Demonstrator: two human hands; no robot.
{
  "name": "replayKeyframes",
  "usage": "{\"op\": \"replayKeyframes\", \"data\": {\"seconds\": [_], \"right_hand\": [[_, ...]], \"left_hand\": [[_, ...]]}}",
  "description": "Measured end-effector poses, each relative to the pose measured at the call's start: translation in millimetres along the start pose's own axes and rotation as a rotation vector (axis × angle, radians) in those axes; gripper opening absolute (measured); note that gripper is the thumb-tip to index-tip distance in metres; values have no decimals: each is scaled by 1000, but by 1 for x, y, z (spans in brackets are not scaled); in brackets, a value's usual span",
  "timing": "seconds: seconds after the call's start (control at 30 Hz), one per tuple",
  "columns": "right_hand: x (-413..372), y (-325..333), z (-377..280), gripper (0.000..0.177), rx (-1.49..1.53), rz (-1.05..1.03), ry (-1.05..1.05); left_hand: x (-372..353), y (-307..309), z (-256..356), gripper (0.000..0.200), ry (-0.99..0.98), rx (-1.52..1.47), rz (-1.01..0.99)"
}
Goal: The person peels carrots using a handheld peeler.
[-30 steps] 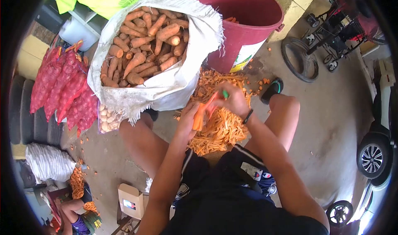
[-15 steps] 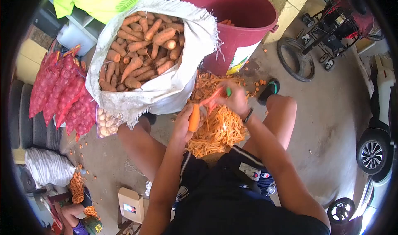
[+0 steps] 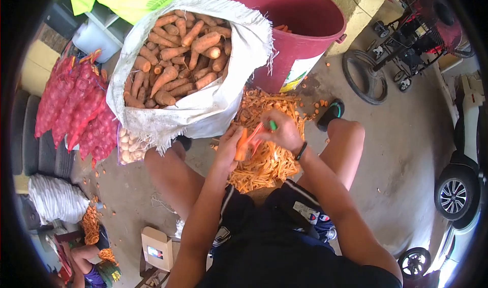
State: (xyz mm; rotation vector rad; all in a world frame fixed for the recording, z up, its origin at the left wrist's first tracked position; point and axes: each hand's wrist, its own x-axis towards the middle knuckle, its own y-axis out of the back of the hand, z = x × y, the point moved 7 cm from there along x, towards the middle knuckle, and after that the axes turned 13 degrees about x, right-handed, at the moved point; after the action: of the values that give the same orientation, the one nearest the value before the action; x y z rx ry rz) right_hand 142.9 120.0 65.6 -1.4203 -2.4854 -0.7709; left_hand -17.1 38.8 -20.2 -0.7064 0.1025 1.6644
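My left hand (image 3: 229,146) is closed around an orange carrot (image 3: 241,148), held upright above the pile of peelings. In my right hand (image 3: 285,134) is a red peeler (image 3: 259,131) with a green end showing between the fingers. The peeler lies close against the carrot's right side; blur hides whether its blade touches. Long orange carrot peelings (image 3: 269,166) are heaped beneath both hands, between my legs. Ahead and to the left, a white woven sack (image 3: 203,114) stands open, full of unpeeled carrots (image 3: 175,52).
A dark red bin (image 3: 274,59) with some carrots inside stands behind the peelings. Red net bags of onions (image 3: 71,102) and a bag of pale bulbs (image 3: 129,147) are at left. Another person's leg (image 3: 84,257) shows lower left. A wheeled frame (image 3: 406,39) and a car wheel (image 3: 452,195) are at right.
My right hand has come down and slightly left with the peeler, nearer the carrot. My left hand keeps its hold on the carrot. The whole view has shifted slightly.
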Motion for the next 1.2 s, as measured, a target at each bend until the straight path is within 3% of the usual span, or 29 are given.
{"op": "replayKeyframes", "data": {"seconds": [0.03,0.13,0.3,0.4,0.43,0.53,0.57,0.67,0.7,0.83,0.93,0.97,1.07,1.1,1.2], "right_hand": [[4,11,9,51,-74,86,46],[8,39,39,52,-65,219,-229],[-6,-9,-15,52,30,-2,33],[4,20,22,51,-78,99,-121],[10,34,34,52,26,188,-145],[5,31,21,53,18,163,-110],[-4,13,11,53,4,127,25],[-4,-2,-8,53,47,-16,-46],[-2,9,7,53,-52,65,-11],[10,46,46,55,-55,218,-257],[3,13,18,54,79,63,-120],[4,7,10,52,-3,-19,-86],[9,25,34,51,-33,64,-192],[14,37,32,49,-165,186,-75],[10,42,50,49,12,218,-218]], "left_hand": [[-2,0,-3,23,0,22,-23],[-4,3,-8,24,34,3,-63],[8,1,-5,25,2,-118,45],[-5,-1,-4,25,49,73,-106],[-6,-2,-7,25,52,38,-95],[1,-2,-8,26,37,-47,-80],[6,0,-10,26,25,-71,-77],[7,-1,-8,27,21,-30,-70],[2,-1,-8,27,33,10,-67],[-5,-7,-2,27,48,26,-53],[1,-5,-2,26,-1,24,-44],[2,-4,-4,26,-5,41,-53],[-4,-2,-8,24,-1,99,-33],[-4,-3,-6,24,-5,118,-24],[-5,-1,-4,23,9,114,36]]}}
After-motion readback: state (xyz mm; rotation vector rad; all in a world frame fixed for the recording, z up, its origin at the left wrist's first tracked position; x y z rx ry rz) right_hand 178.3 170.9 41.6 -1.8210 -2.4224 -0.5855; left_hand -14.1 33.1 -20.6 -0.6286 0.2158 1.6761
